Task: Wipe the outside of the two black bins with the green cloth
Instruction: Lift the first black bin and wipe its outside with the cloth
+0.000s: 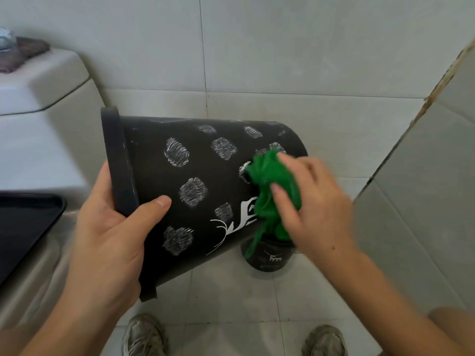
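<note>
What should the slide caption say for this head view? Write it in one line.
Left hand grips a tilted black bin by its rim while the right hand presses a green cloth against its side.

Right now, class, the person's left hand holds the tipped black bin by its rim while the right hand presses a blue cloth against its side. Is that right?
Not quite: the cloth is green, not blue, as the head view shows. The rest holds: the left hand grips the tipped black bin at its rim, and the right hand presses the cloth against its side.
</note>
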